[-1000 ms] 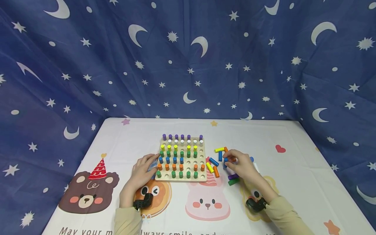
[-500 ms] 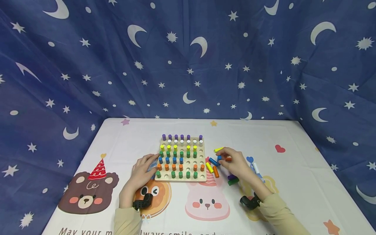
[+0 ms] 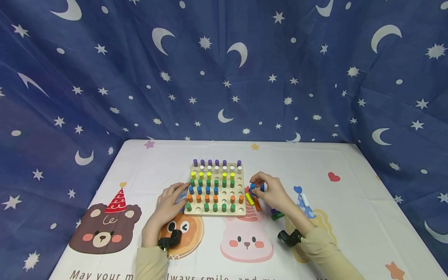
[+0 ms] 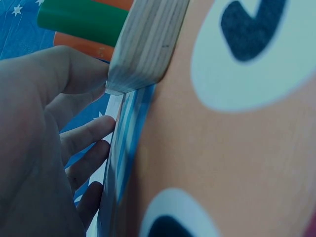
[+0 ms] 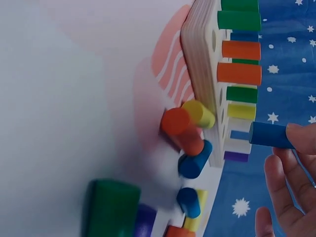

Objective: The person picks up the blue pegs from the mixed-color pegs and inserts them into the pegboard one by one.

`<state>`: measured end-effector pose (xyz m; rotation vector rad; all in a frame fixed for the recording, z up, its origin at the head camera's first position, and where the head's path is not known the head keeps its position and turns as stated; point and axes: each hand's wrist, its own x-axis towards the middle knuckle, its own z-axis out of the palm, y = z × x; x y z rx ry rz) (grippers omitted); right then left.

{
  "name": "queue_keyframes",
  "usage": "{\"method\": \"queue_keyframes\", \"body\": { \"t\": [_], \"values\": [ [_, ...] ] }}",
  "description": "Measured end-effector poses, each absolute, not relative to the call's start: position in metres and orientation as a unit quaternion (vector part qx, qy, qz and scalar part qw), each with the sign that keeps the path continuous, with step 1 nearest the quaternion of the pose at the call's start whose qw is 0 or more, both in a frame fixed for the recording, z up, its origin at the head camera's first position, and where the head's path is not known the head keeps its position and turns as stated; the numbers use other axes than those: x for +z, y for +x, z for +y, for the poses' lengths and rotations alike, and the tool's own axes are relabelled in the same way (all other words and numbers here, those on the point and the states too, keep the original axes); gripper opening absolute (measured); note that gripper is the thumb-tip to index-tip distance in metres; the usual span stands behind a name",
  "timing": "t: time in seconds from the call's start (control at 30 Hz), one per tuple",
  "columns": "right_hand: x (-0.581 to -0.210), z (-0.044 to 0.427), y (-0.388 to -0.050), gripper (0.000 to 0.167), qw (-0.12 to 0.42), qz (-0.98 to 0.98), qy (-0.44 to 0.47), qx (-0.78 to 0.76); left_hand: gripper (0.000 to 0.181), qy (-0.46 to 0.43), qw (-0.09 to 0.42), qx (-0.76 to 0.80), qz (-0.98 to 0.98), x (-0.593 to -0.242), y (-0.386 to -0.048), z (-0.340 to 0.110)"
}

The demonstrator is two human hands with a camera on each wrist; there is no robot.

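A wooden pegboard (image 3: 229, 213) holds upright pegs in coloured rows: purple, white, yellow, green, blue, orange and green. Against its left edge rests my left hand (image 3: 170, 204); in the left wrist view the thumb touches the board's side and the other fingers lie loosely extended by the cloth. My right hand (image 3: 274, 192) pinches a blue peg (image 5: 269, 135) between thumb and fingers, just right of the board and raised off the table. Below it lie a loose yellow peg (image 3: 249, 199), an orange peg (image 3: 257, 204) and another blue peg (image 5: 195, 160).
A green peg (image 3: 278, 216) lies beside a purple one under my right wrist, and a white peg (image 3: 305, 200) lies farther right. The tablecloth (image 3: 196, 268) has printed animals. Behind the table hangs a blue curtain (image 3: 203, 93) with moons and stars.
My right hand has moved left toward the board, carrying the blue peg from among the loose pegs. My left hand has stayed at the board's left edge.
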<state>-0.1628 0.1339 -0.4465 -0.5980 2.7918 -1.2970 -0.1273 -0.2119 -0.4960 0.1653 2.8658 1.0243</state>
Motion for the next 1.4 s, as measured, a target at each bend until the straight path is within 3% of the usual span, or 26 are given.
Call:
{"method": "queue_keyframes", "body": {
  "t": [1.4],
  "values": [
    [-0.444,0.073,-0.174,0.022,0.047,0.882,-0.204,-0.422,0.054,0.05,0.051,0.339,0.938,-0.495,-0.127,-0.211]
  ]
}}
